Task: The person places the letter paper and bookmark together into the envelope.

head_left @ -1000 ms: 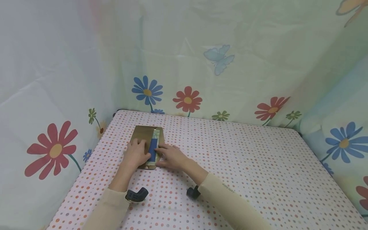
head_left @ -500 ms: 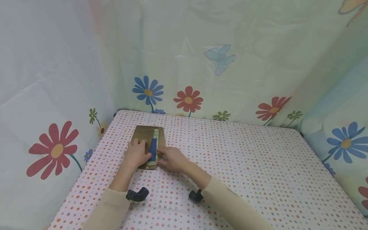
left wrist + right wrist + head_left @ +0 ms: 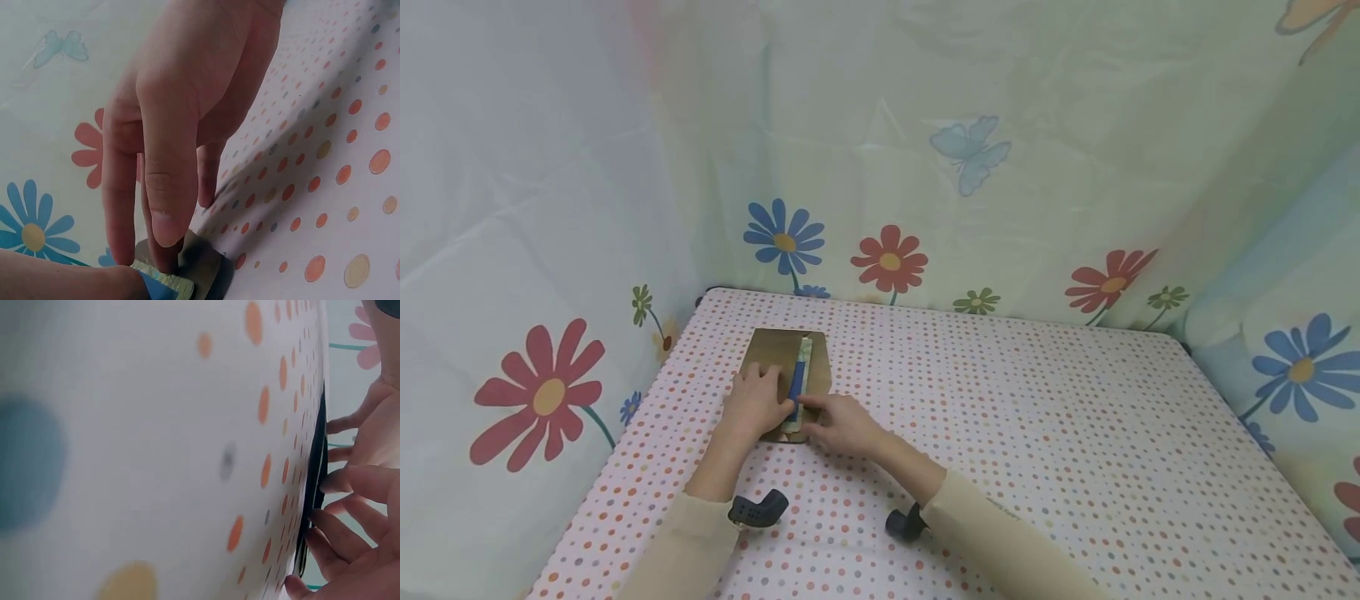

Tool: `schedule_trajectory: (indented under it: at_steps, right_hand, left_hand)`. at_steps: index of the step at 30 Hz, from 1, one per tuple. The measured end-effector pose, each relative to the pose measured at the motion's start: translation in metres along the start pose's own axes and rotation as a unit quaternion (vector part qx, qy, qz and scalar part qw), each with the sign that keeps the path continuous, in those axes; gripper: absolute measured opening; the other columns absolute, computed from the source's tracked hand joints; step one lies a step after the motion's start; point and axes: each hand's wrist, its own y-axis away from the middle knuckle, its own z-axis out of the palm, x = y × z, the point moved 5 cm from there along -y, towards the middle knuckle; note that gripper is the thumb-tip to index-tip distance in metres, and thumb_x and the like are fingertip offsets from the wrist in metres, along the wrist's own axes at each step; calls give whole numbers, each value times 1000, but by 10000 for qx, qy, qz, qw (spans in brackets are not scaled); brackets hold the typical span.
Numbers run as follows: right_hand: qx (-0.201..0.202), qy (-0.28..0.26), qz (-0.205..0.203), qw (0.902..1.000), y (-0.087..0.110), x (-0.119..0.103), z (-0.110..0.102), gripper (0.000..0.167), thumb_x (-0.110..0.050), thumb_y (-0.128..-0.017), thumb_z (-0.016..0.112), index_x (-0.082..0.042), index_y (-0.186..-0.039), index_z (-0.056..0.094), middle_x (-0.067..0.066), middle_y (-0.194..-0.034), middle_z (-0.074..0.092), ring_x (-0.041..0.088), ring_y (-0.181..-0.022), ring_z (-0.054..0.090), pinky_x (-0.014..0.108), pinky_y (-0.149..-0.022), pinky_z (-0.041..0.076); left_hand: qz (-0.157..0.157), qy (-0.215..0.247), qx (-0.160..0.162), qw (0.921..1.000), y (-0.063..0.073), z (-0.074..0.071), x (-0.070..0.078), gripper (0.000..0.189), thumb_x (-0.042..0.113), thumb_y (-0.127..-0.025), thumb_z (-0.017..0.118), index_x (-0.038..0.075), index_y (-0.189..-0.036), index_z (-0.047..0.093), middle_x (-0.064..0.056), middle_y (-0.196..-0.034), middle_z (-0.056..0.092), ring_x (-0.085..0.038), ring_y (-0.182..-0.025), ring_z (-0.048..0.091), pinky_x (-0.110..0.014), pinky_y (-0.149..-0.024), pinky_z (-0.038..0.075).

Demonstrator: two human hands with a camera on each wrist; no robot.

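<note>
A flat brown board (image 3: 775,343) lies on the dotted tablecloth at the left. On it is a narrow blue strip (image 3: 797,377) with a pale green patterned border; it looks like folded paper, though its kind is unclear. My left hand (image 3: 754,402) rests on the board's left part, bent fingers spread, the thumb tip at the strip's left edge. From the right, my right hand (image 3: 842,425) touches the strip's right edge, thumb and index finger apart. In the left wrist view the right hand's (image 3: 181,87) fingers reach straight down to the patterned strip (image 3: 181,284).
The dotted tablecloth (image 3: 1000,433) stretches far to the right. Flower-printed curtain walls (image 3: 1045,150) stand at the back and sides. Each wrist wears a black camera mount, one by the left sleeve (image 3: 760,508) and one by the right sleeve (image 3: 906,523).
The right hand's fingertips have shifted slightly left across the board, and the strip's visible blue part has become narrower. The left hand stays in place.
</note>
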Motion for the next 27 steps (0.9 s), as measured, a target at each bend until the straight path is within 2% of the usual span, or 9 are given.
schedule_trajectory:
  at_steps: [4,6,9,10,14,17,18,22,27]
  right_hand:
    - [-53,-266,34,9996,-2,-2,2,51,-21,-88,64,-17,-137,51,2,-125,63,8,-59,47,20,-56,41]
    - [-50,-296,22,9995,-3,-4,2,52,-19,-88,64,-17,-138,50,2,-128,61,9,-68,56,21,-61,46]
    - [7,-452,116,9989,-4,-4,0,55,-13,-90,59,-15,-143,43,5,-136,56,15,-98,62,26,-79,49]
    - [42,-529,177,9984,-5,-3,0,57,-11,-90,57,-15,-145,39,7,-137,55,18,-110,60,29,-87,48]
    - [201,-1128,436,9925,-15,7,-2,67,1,-89,48,-11,-150,24,15,-141,50,28,-122,54,41,-101,44]
    - [247,-1513,553,9866,-23,12,-3,76,5,-84,45,-8,-152,15,16,-143,47,31,-133,43,46,-111,32]
    - [244,-1605,609,9849,-25,13,-3,78,5,-83,45,-8,-152,12,15,-144,46,29,-140,34,46,-115,25]
    - [181,-1862,800,9791,-30,13,-1,84,3,-81,46,-8,-153,5,13,-146,43,30,-143,27,49,-117,19]
    - [188,-1911,897,9773,-33,10,1,85,1,-80,47,-11,-153,5,12,-147,42,31,-143,28,51,-116,20]
  left_hand:
    - [19,3,43,10000,0,0,-1,63,34,-84,65,8,-138,44,-25,-135,39,-47,-125,38,-67,-93,39]
    - [29,6,65,10000,0,0,-1,63,34,-84,65,8,-138,45,-25,-135,40,-47,-125,39,-66,-92,40]
    - [27,29,61,10000,0,-1,-1,63,34,-84,65,7,-137,45,-25,-135,40,-47,-125,39,-66,-92,40]
    - [29,32,58,10000,0,-1,0,63,34,-84,66,7,-137,46,-25,-135,40,-47,-125,39,-66,-91,41]
    - [13,52,38,10000,1,-1,0,62,34,-85,66,8,-137,46,-25,-135,40,-47,-124,40,-66,-91,41]
    - [9,62,57,10000,1,-1,1,62,34,-85,66,8,-137,46,-24,-135,41,-47,-124,40,-66,-90,41]
    - [11,56,64,10000,1,-1,1,61,34,-85,66,8,-137,46,-25,-135,41,-47,-124,40,-66,-90,41]
    - [38,56,77,9999,2,-1,2,61,34,-85,66,8,-137,47,-25,-135,41,-48,-124,40,-67,-90,41]
    - [64,3,75,10000,0,-1,1,60,35,-86,65,7,-136,48,-25,-135,40,-49,-124,40,-68,-89,41]
